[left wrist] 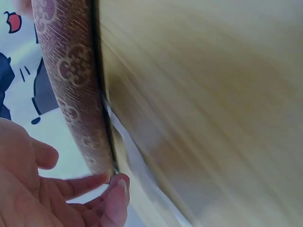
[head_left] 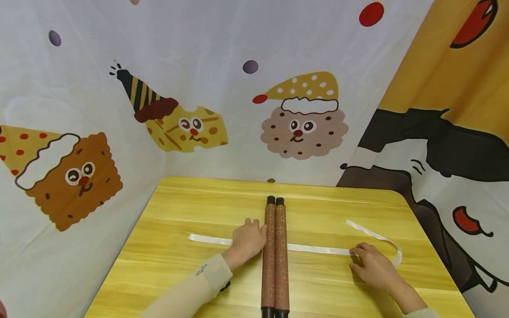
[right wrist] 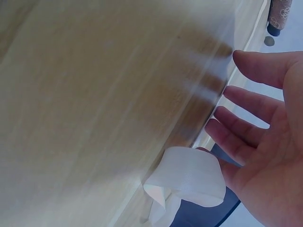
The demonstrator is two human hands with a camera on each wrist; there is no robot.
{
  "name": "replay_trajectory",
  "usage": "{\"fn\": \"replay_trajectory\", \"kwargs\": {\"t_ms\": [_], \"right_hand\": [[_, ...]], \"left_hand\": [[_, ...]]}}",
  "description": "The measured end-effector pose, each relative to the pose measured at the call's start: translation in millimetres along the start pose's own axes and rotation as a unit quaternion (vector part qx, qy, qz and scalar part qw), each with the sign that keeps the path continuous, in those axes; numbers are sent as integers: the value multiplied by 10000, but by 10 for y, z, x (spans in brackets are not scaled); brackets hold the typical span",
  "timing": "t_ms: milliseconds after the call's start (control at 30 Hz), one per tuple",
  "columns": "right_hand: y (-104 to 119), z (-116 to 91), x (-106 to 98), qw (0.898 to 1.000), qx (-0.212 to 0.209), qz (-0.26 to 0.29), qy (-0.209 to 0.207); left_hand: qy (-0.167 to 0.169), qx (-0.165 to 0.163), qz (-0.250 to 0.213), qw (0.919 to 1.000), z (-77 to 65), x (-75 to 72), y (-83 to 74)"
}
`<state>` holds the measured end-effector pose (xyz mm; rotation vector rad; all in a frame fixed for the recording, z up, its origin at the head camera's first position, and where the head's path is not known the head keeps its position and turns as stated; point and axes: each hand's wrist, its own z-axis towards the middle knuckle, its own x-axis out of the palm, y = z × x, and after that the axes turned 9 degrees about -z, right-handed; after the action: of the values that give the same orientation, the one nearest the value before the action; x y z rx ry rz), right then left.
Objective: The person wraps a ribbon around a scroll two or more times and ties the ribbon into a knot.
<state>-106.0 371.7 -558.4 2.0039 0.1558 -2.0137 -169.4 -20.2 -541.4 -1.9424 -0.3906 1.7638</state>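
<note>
Two reddish-brown scroll rolls [head_left: 269, 254] with a pale flower pattern and black end knobs lie side by side, pointing away from me. A white ribbon [head_left: 318, 249] runs crosswise on the table, passing under the rolls and out on both sides. My left hand [head_left: 248, 240] is at the left side of the rolls; in the left wrist view its fingertips [left wrist: 122, 182] touch the roll's lower edge, thumb apart. My right hand [head_left: 374, 267] rests over the ribbon's right part, fingers spread and loosely bent. A ribbon loop [right wrist: 189, 175] stands by its little finger in the right wrist view.
The yellow wood-grain table [head_left: 179, 203] meets a white printed cloth [head_left: 214, 168] at the back and sides. A small dark object [head_left: 225, 286] shows partly beside my left sleeve. The ribbon's right end curls back toward the table's far side.
</note>
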Motion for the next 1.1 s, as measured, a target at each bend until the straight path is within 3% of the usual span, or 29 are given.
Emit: {"fn": "replay_trajectory", "kwargs": {"t_ms": [333, 767, 1100], "right_hand": [[23, -5, -1, 10000, 12, 50, -64], [21, -17, -9, 9999, 38, 141, -70], [4, -35, -26, 9999, -3, 70, -116]], "left_hand": [[214, 267, -75, 9994, -118, -12, 336], [740, 374, -582, 9949, -73, -63, 494], [943, -11, -1366, 9861, -135, -243, 632]]}}
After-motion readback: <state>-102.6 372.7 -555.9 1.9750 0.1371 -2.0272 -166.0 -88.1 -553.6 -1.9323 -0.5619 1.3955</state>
